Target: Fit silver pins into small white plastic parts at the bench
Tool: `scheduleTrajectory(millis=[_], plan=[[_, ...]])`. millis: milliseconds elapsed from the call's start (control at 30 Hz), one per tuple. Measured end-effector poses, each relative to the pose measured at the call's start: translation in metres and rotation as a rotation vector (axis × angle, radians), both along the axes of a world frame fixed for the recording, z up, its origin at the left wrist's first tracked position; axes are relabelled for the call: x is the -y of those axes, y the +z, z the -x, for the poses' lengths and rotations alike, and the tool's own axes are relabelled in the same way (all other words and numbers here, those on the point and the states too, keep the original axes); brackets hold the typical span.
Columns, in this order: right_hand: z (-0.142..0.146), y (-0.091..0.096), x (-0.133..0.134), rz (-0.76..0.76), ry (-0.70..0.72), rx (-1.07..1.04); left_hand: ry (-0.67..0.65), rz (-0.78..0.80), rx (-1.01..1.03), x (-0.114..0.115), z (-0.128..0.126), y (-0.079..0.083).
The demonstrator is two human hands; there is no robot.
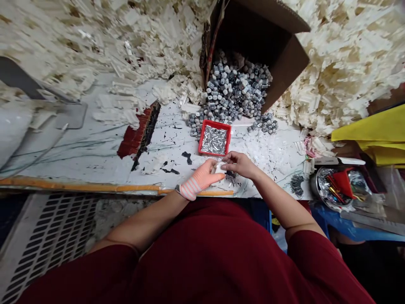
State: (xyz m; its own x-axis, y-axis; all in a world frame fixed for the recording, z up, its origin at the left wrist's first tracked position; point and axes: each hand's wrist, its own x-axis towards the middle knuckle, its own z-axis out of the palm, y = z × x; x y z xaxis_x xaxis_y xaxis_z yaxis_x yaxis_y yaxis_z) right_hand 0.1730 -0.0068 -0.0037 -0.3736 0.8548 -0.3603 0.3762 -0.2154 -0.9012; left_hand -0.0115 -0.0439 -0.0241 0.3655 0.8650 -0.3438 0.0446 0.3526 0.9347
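Note:
My left hand (202, 178), in an orange glove with a striped cuff, is closed around a small white plastic piece (219, 168). My bare right hand (238, 164) meets it from the other side, thumb and fingers pinched together at the piece; whether they grip it or something smaller is hidden. Just beyond both hands sits a red square tray (230, 137) full of small silvery metal pins (214, 139). Some dark metal bits (232, 179) lie on the table under my right hand.
A cardboard box (284, 63) on its side spills grey and white blocks (236, 90). Cream plastic pieces (152, 38) are heaped along the back. To the right stands a metal bowl (316, 188) of assorted items. The white table (171, 139) has an orange front edge (136, 188).

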Motion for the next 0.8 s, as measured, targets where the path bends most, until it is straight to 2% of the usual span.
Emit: scheduleTrajectory(millis=[67,200,367,467,567,700,800], plan=[[0.000,-0.001,0.003,-0.063,0.029,0.044,0.015,-0.055,-0.008,0.000,0.000,0.003],[0.006,-0.005,0.020,-0.129,0.179,0.032,-0.004,-0.131,-0.039,0.007,0.001,0.012],[0.020,-0.013,0.044,-0.131,0.043,-0.056,-0.009,-0.201,-0.212,0.019,0.003,0.018],[0.018,-0.011,0.045,-0.188,0.054,-0.018,-0.010,-0.254,-0.264,0.022,0.005,0.012],[0.011,-0.001,0.040,-0.309,0.130,0.156,0.055,-0.267,-0.197,0.018,0.006,0.002],[0.011,0.010,0.041,-0.490,0.242,0.545,0.185,-0.267,0.068,0.012,0.004,-0.011],[0.018,0.010,0.046,-0.586,0.310,0.757,0.203,-0.182,0.254,0.010,0.002,-0.019]])
